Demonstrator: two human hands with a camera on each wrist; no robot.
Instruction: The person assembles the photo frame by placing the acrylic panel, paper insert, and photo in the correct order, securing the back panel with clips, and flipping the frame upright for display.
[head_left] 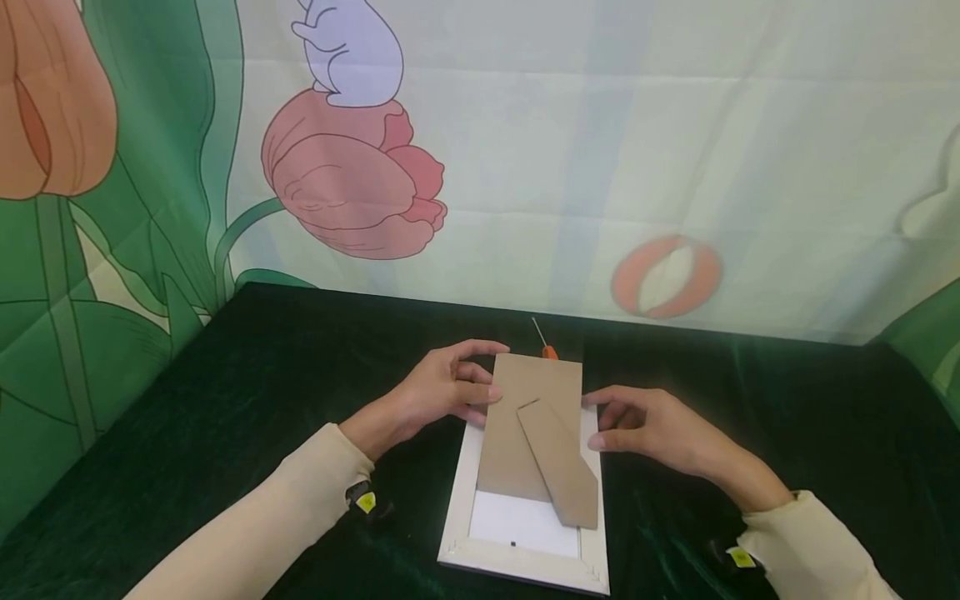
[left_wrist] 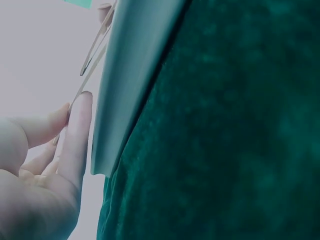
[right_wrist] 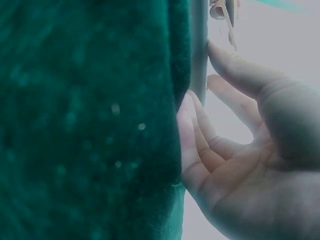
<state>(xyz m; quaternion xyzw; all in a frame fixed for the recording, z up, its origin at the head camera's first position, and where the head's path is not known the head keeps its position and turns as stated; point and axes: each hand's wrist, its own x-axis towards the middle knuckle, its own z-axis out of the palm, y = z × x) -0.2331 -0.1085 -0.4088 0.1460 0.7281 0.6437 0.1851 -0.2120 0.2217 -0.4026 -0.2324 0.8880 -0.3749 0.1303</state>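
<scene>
A white picture frame (head_left: 459, 521) lies face down on the dark green cloth, pale sheet showing in its lower opening. Over it, tilted up from the frame, is a brown backing board (head_left: 517, 467) with an easel leg (head_left: 558, 467). My left hand (head_left: 442, 385) pinches the board's left edge near the top; in the left wrist view the board (left_wrist: 80, 92) sits between thumb and fingers, apart from the frame's side (left_wrist: 127, 85). At the frame's right edge, my right hand (head_left: 656, 427) grips it, thumb on top and fingers against the side (right_wrist: 199, 65).
Beyond the board lies a screwdriver with an orange handle (head_left: 551, 352), partly hidden by it. Dark green velvety cloth (head_left: 300, 375) covers the table. A printed curtain (head_left: 510, 167) with flowers hangs behind the table's far edge.
</scene>
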